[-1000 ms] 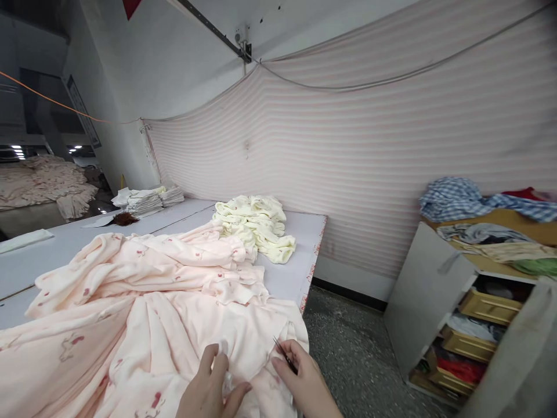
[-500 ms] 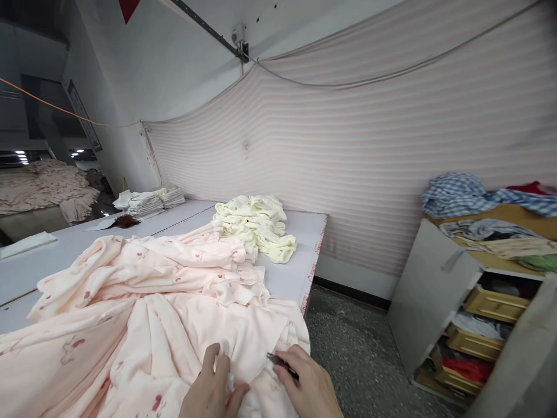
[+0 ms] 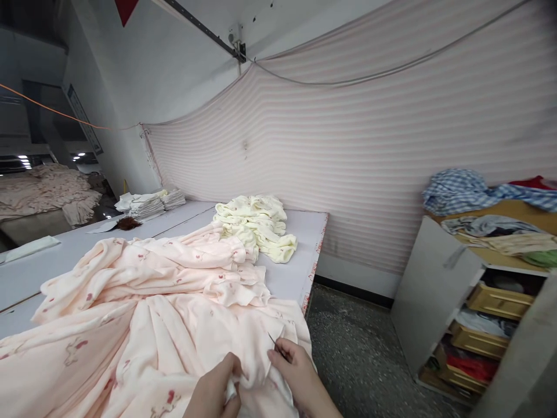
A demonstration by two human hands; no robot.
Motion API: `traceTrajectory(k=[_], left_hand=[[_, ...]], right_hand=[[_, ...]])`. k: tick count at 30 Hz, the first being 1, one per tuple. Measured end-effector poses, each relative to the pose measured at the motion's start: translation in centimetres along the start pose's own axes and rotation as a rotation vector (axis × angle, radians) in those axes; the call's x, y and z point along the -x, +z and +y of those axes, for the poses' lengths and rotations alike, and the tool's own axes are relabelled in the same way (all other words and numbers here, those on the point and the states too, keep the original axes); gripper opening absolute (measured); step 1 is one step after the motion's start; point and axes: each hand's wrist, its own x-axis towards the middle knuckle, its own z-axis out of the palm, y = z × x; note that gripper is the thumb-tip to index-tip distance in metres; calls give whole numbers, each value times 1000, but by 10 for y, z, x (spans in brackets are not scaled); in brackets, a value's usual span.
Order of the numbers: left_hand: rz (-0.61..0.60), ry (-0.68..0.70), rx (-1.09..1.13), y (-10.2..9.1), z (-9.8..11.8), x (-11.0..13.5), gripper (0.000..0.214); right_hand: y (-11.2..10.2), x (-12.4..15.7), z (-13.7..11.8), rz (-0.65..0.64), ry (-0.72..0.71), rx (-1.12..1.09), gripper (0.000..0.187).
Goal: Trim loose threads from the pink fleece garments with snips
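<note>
Pale pink fleece garments (image 3: 165, 325) printed with small red figures spread over the near part of the table. My left hand (image 3: 215, 386) is closed on a bunched edge of the near pink garment at the bottom centre. Just to its right, my right hand (image 3: 298, 371) grips small dark thread snips (image 3: 277, 346), their thin tip pointing up and left over the cloth. Most of the snips is hidden by my fingers. Folds of the same garment lie between and under both hands.
A pale yellow garment pile (image 3: 256, 226) sits farther back on the table (image 3: 300, 232). White folded cloths (image 3: 150, 203) and a dark brown tuft (image 3: 128, 223) lie at far left. Right of the table's edge are the floor (image 3: 348, 331) and a cabinet (image 3: 429, 307) with cloth-filled drawers.
My left hand has turned and closed lower on the pink cloth, drawing it up. My right hand has moved slightly up, and the snips now point more steeply upward.
</note>
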Motion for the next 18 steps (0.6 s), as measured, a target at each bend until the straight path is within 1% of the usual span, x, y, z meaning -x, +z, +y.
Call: traceTrajectory(k=[2,4,5,7,8,10,12,14,16,18], left_hand=[[-11,-52,49,-2,4,-1,35],[-6,-73,55,-2,7,-1,36],[-10,-84,54,-2,8,-1,34],[-19,-100,76,-4,9,-1,24],[-12,-113,116,-6,9,-1,20],[11,-168,255,-14,9,1,26],[15,-266,421,-22,10,4,33],[-3,-335,563,-30,13,7,36],[9,-350,658,-36,18,11,38],[59,-321,716,-40,23,13,36]], right_hand=[[7,-1,-12,-35,-21,-48,21],[11,1,-26,-74,-46,-90,21],[11,2,-33,-87,-55,-113,22],[12,6,-46,-117,-69,-167,23],[12,8,-50,-128,-79,-190,23],[14,13,-56,-148,-112,-207,23],[19,19,-57,-129,-156,-181,23],[29,26,-55,-71,-212,-156,21],[42,33,-53,-17,-306,-132,18],[54,38,-52,1,-418,-75,17]])
